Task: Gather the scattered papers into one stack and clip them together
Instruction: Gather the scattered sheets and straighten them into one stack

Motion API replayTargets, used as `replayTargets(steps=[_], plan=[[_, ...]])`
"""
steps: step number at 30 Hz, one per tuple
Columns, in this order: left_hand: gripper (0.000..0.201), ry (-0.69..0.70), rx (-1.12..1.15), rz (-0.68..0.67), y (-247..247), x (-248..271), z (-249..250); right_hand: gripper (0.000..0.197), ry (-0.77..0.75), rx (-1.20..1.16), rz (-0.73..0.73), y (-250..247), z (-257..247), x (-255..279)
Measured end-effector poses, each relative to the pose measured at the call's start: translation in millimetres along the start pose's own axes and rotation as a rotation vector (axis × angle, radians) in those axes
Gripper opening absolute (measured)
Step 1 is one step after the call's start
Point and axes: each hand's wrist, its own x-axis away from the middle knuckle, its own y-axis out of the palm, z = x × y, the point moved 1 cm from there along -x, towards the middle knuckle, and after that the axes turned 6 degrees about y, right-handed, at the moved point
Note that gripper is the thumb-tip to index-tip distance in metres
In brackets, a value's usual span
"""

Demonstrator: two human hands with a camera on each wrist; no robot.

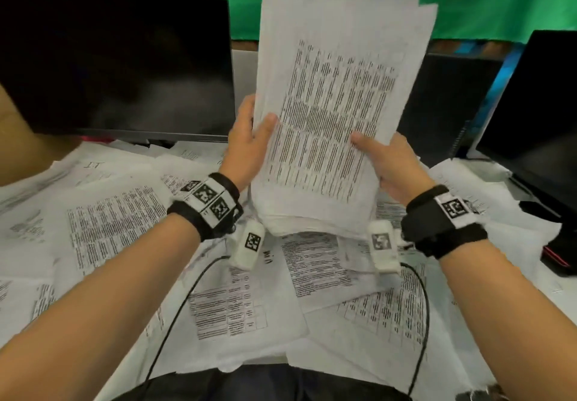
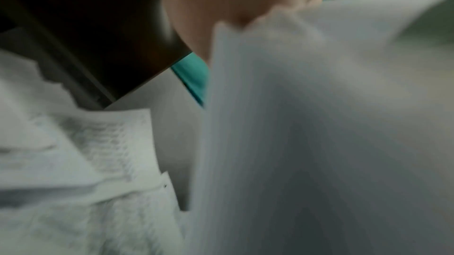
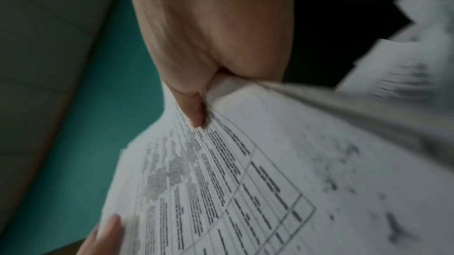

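Both hands hold the stack (image 1: 337,113) upright above the desk: left hand (image 1: 249,147) and right hand (image 1: 393,166) grip its 2 sides. Many loose papers (image 1: 115,225) wait below. Next, I think, square the edges and pick up more.

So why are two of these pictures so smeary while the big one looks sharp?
Head view: mostly sharp, the printed rows on the held stack of white printed papers readable as lines, edges bowed by the wide lens. Left wrist view: dim, stack a grey motion-blurred smear. Right wrist view: table lines near the right hand's thumb fairly crisp, margins streaked.
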Motion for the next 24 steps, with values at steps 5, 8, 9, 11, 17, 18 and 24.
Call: replayTargets(steps=[5, 8, 9, 11, 17, 18, 24], plan=[[0.028, 0.028, -0.004, 0.104, -11, -5, 2, 0.047, -0.088, -0.024, -0.125, 7, -15, 15], [0.038, -0.05, 0.03, 0.061, -7, 1, -8, 0.043, -0.126, -0.023, -0.09, 13, -14, 21], [0.039, -0.061, 0.006, 0.021, -2, 1, -5, 0.04, -0.135, -0.024, -0.047, 18, -16, 21], [0.038, -0.046, -0.031, -0.019, 12, -6, 9, 0.034, -0.157, -0.069, 0.037, 28, -25, 19], [0.042, 0.037, 0.146, 0.119, 9, -38, 34, 0.028, -0.295, -0.123, 0.098, 32, -52, 10], [0.052, -0.078, 0.102, 0.034, 3, -32, 20, 0.031, -0.2, -0.049, 0.091, 28, -36, 6], [0.084, -0.616, -0.265, -0.373, -14, 36, -73, 0.033, 0.275, 0.093, -0.061, 27, 66, 10]])
